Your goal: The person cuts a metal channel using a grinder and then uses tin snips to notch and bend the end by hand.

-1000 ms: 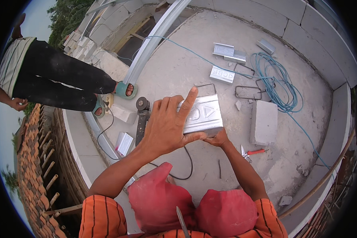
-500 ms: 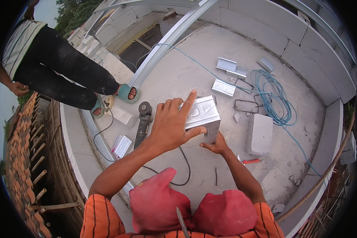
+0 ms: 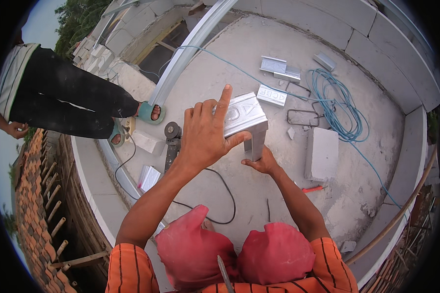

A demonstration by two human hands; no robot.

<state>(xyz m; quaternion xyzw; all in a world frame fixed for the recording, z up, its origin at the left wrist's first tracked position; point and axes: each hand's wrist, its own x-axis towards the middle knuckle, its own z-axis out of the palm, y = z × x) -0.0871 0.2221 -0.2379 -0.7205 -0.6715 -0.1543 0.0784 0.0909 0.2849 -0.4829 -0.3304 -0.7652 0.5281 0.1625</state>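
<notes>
A short piece of silver metal channel (image 3: 245,113) is held up in front of me, an embossed face on top. My left hand (image 3: 203,136) grips its left end, thumb along the near edge and index finger stretched out past it. Below it, an upright metal section (image 3: 258,142) drops from the right end; I cannot tell whether it is a separate piece. My right hand (image 3: 264,161) is closed round this lower section, its thumb on the near side and its other fingers mostly hidden. An angle grinder (image 3: 172,141) lies on the floor, partly behind my left forearm.
More cut channel pieces (image 3: 272,95) lie ahead, beside a coiled blue hose (image 3: 340,110). A pale block (image 3: 321,154) and a red-handled tool (image 3: 312,189) are at right. Another channel piece (image 3: 148,177) lies left. A person in green sandals (image 3: 151,113) stands far left. A black cord (image 3: 233,200) crosses the floor.
Both hands and the held metal have risen slightly in the picture, and the top piece has tilted a little. The view has shifted somewhat; both grips stay the same.
</notes>
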